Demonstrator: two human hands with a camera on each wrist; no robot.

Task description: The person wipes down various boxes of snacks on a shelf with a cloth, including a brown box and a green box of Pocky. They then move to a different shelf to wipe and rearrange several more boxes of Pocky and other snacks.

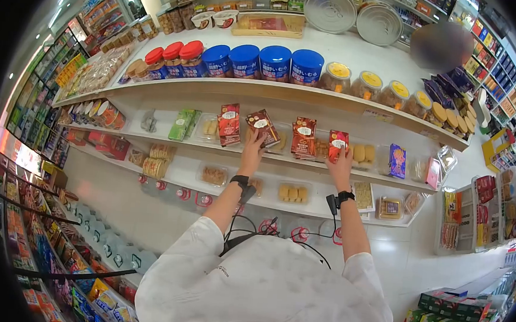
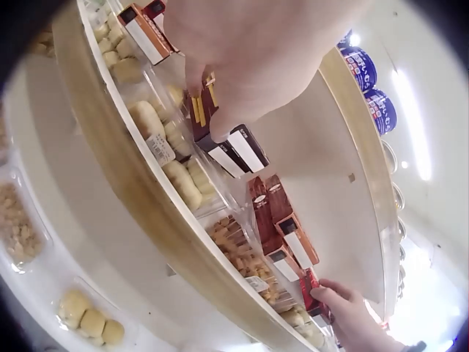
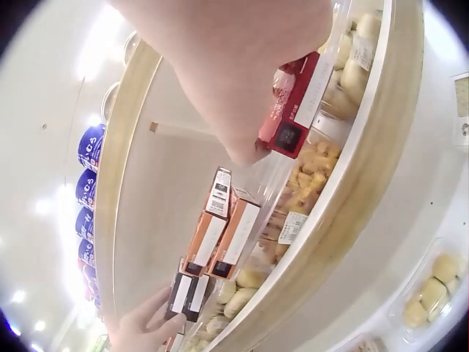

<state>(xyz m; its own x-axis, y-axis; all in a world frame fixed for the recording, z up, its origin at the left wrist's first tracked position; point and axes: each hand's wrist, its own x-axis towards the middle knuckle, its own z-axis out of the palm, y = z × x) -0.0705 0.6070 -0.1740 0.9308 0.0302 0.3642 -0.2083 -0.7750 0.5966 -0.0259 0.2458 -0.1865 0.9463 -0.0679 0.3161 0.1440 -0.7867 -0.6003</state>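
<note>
In the head view my left hand grips a dark brown snack box on the middle shelf. The left wrist view shows two dark boxes side by side under that hand, its thumb against one. To the right, my right hand holds a bright red snack box between thumb and fingers. Its end face points at the right wrist camera. Between the hands lie stacked brown-and-orange boxes. Left of my left hand is another pile of red-brown boxes.
Clear trays of pastries sit beneath and beside the boxes along the shelf lip. Green boxes lie at left, a purple box at right. Blue-lidded tubs line the shelf above; a tray of rolls sits on the one below.
</note>
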